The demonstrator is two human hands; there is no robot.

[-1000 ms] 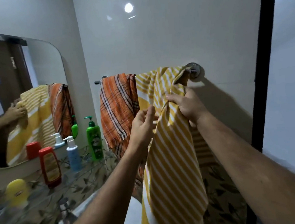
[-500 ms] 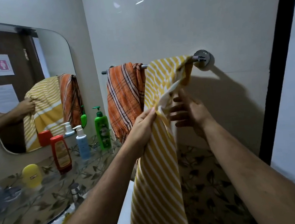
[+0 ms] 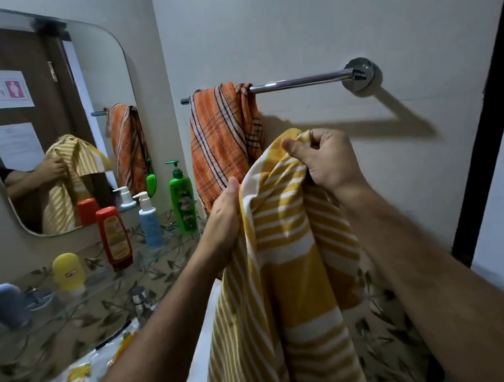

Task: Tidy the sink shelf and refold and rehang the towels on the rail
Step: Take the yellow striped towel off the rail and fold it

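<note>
while both hands hold the yellow striped towel below the rail and clear of it, the step in hand seems to be the refolding. the right hand pinches a bunched top edge with curled fingers, and the left hand grips the cloth at its left side. the orange checked towel hangs bunched at the left end of the rail. next, i think, the hands must move apart to spread the edge flat, then fold it and lay it over the bare part of the rail.
</note>
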